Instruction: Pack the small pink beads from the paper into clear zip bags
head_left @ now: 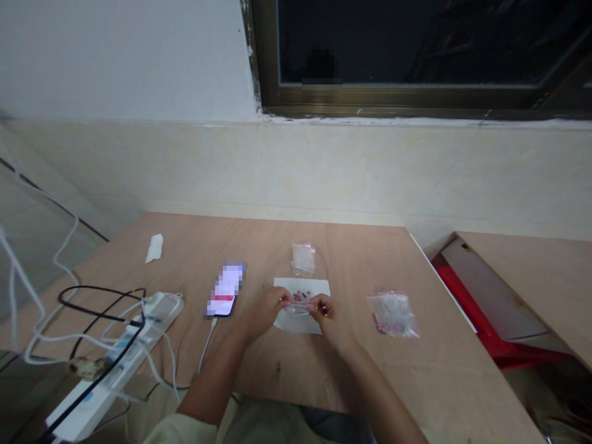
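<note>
Between my two hands is a small clear plastic bag [299,309], stretched just above a white sheet of paper [289,324]. My left hand [272,306] pinches its left end and my right hand [325,310] pinches its right end. Several small red and pink pieces [303,295] show on the paper behind the bag; they are too small to name. Past the paper lies a stack of small clear bags [303,258]. Off to the right of my right hand is a larger clear bag [394,314] with dark pink beads at its lower left corner.
Left of my hands a phone [226,288] lies on the wooden table [356,253] with a white cable plugged in. A white power strip [129,354] with tangled black and white cables sits at the left edge. A scrap of white paper [155,248] lies farther back.
</note>
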Demonstrator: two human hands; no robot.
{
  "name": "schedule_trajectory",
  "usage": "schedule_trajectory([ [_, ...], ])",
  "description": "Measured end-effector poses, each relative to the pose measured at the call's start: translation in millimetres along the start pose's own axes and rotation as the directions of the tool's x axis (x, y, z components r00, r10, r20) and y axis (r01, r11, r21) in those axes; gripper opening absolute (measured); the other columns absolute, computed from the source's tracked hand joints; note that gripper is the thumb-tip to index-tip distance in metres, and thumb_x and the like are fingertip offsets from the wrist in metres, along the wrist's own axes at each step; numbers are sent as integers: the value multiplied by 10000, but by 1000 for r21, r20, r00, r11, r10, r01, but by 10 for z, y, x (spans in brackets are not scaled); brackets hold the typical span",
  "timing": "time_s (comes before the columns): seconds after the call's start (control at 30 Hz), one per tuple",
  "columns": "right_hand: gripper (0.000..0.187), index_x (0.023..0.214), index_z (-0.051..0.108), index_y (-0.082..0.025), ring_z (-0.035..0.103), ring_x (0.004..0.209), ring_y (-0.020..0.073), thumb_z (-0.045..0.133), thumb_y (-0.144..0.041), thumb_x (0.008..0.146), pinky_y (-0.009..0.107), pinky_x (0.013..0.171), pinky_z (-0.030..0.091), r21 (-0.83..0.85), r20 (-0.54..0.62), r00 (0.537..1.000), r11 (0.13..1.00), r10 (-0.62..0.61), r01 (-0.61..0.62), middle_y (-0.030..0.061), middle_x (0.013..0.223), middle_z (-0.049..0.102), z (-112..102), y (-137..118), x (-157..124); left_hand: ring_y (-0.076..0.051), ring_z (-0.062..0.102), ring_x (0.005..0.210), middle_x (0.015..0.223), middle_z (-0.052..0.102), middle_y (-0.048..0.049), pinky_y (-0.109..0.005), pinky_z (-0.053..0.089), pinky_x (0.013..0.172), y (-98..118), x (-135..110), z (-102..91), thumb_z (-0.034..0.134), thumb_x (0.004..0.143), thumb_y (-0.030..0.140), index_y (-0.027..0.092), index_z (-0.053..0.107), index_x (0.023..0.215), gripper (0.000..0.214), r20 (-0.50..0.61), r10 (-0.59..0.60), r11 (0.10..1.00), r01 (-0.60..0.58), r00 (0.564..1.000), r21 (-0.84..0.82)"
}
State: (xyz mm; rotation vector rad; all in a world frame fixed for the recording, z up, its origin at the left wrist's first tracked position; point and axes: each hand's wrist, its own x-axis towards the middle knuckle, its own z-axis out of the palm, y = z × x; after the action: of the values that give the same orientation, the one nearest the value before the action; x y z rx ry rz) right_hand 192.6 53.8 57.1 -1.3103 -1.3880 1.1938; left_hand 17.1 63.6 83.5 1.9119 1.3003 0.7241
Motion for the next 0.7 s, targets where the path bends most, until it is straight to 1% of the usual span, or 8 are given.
schedule_trajectory([
  [0.1, 195, 590, 521, -179, 435, 565, 129, 538, -359, 665, 236, 532, 315, -28, -5, 1000, 999, -23, 23, -7, 575, 504, 23, -56, 16, -183, 492, 783, 780, 582, -51, -290, 370, 721, -11, 42, 23, 437, 751, 162, 173, 560, 721, 127, -23, 27, 995, -24, 999, 96],
  [0.2, 207, 644, 544, -181, 494, 644, 147, 526, -385, 680, 243, 576, 347, 8, 50, 999, 1000, -9, 9, 12, 668, 559, 45, -86, 61, -181, 479, 781, 764, 570, -48, -288, 369, 710, 8, 80, 26, 425, 753, 154, 169, 552, 707, 135, -46, 33, 990, -26, 998, 141],
  [0.27, 220, 640, 546, -177, 508, 646, 148, 530, -393, 680, 245, 586, 355, 27, 60, 998, 1000, 4, -5, 13, 663, 568, 50, -79, 99, -170, 482, 770, 754, 566, -33, -273, 371, 702, 27, 99, 13, 441, 758, 198, 170, 553, 711, 125, -52, 32, 993, -26, 998, 117],
  [0.4, 232, 591, 532, -166, 486, 565, 128, 542, -383, 673, 241, 561, 354, 58, -15, 1000, 998, 4, -3, -1, 575, 546, 44, -35, 169, -127, 502, 672, 723, 565, -6, -226, 385, 613, 19, 121, -27, 436, 772, 318, 165, 563, 770, 199, 4, -39, 999, 39, 999, -23],
  [0.5, 225, 588, 539, -162, 473, 547, 121, 563, -374, 658, 241, 551, 353, 75, -52, 998, 997, 26, -22, -3, 565, 543, 53, 1, 203, -118, 500, 658, 676, 564, 4, -214, 380, 601, -34, 130, -43, 435, 768, 319, 162, 572, 712, 216, 35, -41, 998, 42, 999, -40],
  [0.57, 236, 619, 556, -160, 477, 556, 121, 576, -393, 648, 245, 559, 359, 123, -24, 998, 991, 60, -57, 0, 587, 552, 73, 22, 214, -119, 490, 655, 654, 553, 8, -216, 375, 599, -68, 130, -43, 449, 758, 307, 163, 568, 682, 202, -12, -50, 999, 50, 999, 2],
  [0.63, 262, 648, 570, -158, 488, 571, 123, 590, -419, 633, 249, 567, 369, 220, 56, 993, 969, 106, -116, 5, 612, 567, 96, 35, 217, -121, 486, 664, 671, 548, 5, -222, 374, 609, -85, 123, -35, 451, 757, 302, 163, 563, 700, 187, -54, -56, 998, 57, 997, 32],
  [0.7, 272, 633, 573, -155, 492, 570, 120, 613, -423, 608, 249, 570, 372, 321, 125, 981, 929, 149, -183, 4, 608, 575, 115, 35, 210, -122, 489, 676, 695, 547, 1, -224, 375, 618, -80, 107, -21, 433, 770, 305, 161, 559, 728, 196, -51, -48, 998, 49, 998, 30],
])
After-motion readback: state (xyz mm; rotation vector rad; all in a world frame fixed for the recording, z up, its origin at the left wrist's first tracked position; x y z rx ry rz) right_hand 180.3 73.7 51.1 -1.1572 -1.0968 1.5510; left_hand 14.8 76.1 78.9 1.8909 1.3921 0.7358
